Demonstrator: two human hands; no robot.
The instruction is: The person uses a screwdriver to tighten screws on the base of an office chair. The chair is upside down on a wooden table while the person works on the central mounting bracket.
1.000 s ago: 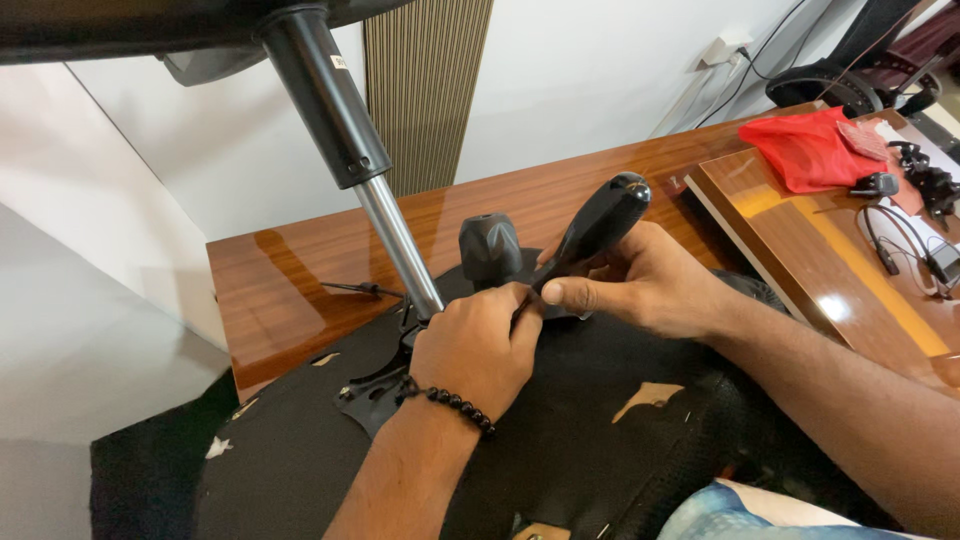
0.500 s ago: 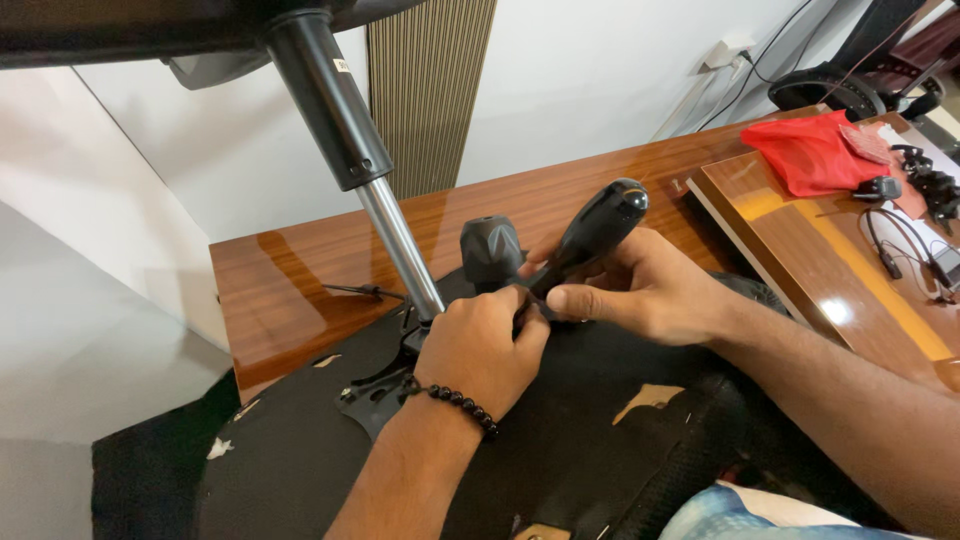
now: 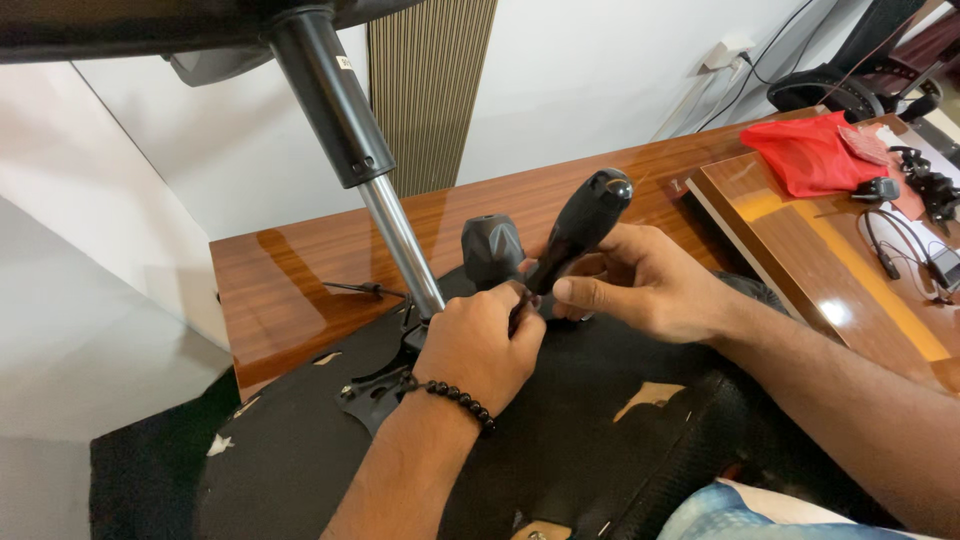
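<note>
An upturned black office chair seat [image 3: 560, 450] lies in front of me, its chrome gas cylinder [image 3: 395, 235] slanting up to the left. My right hand [image 3: 640, 285] grips the base of a black lever handle [image 3: 585, 225] that sticks up from the seat's underside. My left hand [image 3: 480, 345], with a black bead bracelet at the wrist, is closed in a fist right beside that lever's base, against the black metal mechanism plate [image 3: 375, 390]. What its fingers pinch is hidden. A second, stubby black knob [image 3: 492, 250] stands just behind both hands.
A glossy wooden desk [image 3: 300, 290] runs behind the chair. At the right lie a red cloth [image 3: 815, 150], black cables and small black parts [image 3: 915, 190]. A ribbed panel [image 3: 430, 90] and white wall stand behind. Another black chair [image 3: 850, 85] is at top right.
My left hand has crept slightly closer to the lever's base; the right hand keeps its hold on the lever. Little else has moved.
</note>
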